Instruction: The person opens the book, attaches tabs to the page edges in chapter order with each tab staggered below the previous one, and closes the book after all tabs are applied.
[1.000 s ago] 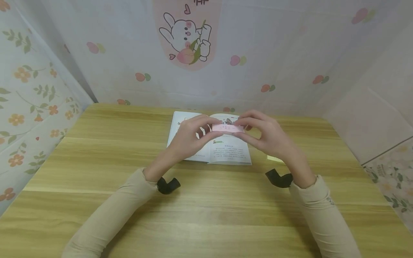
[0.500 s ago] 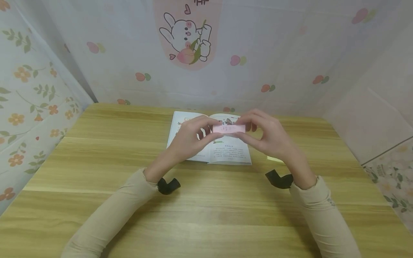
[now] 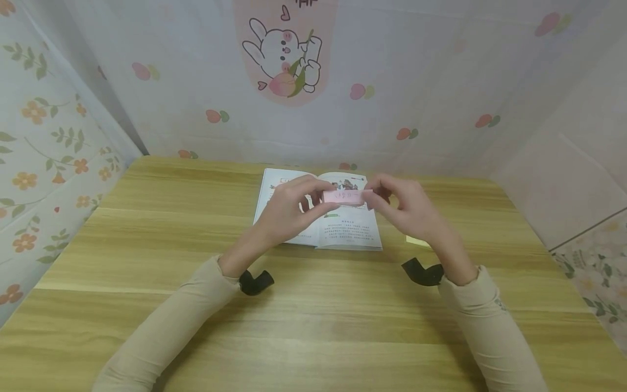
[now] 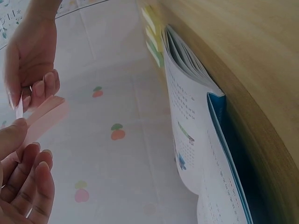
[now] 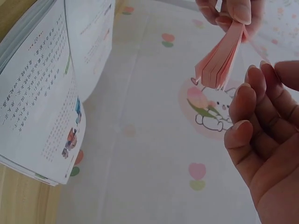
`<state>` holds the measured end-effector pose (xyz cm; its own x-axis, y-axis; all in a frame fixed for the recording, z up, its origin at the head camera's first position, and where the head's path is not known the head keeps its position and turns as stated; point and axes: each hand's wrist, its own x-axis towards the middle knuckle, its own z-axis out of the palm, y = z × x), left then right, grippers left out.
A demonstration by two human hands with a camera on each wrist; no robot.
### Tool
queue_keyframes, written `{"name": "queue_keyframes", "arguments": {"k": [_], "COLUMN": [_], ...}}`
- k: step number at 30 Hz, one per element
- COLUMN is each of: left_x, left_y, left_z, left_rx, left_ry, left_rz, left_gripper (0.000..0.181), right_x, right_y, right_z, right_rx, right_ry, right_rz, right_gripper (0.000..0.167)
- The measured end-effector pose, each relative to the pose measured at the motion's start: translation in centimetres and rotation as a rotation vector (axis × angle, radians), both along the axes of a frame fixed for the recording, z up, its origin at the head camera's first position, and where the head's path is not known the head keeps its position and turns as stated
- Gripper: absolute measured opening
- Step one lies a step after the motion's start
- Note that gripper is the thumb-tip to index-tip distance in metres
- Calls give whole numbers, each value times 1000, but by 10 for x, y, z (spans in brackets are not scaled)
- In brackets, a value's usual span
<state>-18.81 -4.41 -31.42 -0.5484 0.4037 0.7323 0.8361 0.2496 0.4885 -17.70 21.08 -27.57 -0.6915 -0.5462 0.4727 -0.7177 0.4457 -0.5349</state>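
My left hand [image 3: 290, 207] pinches one end of a pad of pink sticky notes [image 3: 343, 196] between thumb and fingers, above an open book [image 3: 349, 231]. Handwriting shows on the pad's face. At its other end, my right hand [image 3: 410, 207] pinches a single sheet with thumb and forefinger. The right wrist view shows the pad [image 5: 217, 63] with its sheets fanned at the free end, and the one thin sheet [image 5: 254, 46] stretching away to the right fingertips. In the left wrist view the lifted sheet [image 4: 19, 108] stands apart from the other notes [image 4: 49, 119].
Yellow and green note pads [image 4: 153, 37] lie beside the book; in the head view only a yellow edge [image 3: 416, 240] shows by the right forearm. Black curved pieces [image 3: 256, 282] stick out near both wrists. Printed cloth [image 3: 382, 109] hangs behind the wooden table [image 3: 313, 321].
My right hand has shifted slightly right and its fingers have drawn closer together on the end of the top sheet. The left hand has stayed in place.
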Motion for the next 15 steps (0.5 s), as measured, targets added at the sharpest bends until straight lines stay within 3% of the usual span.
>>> {"name": "queue_keyframes", "arguments": {"k": [8, 15], "left_x": [2, 2], "left_y": [0, 0], "left_z": [1, 2], "left_rx": [2, -19], "left_ry": [8, 21], "left_rz": [-2, 20], "left_gripper": [23, 24], "right_x": [1, 0], "right_y": [-1, -3], "right_z": [0, -2], "right_rx": [-23, -69], "right_ry": [-20, 44], "right_rz": [-54, -33], "right_gripper": [10, 10]}}
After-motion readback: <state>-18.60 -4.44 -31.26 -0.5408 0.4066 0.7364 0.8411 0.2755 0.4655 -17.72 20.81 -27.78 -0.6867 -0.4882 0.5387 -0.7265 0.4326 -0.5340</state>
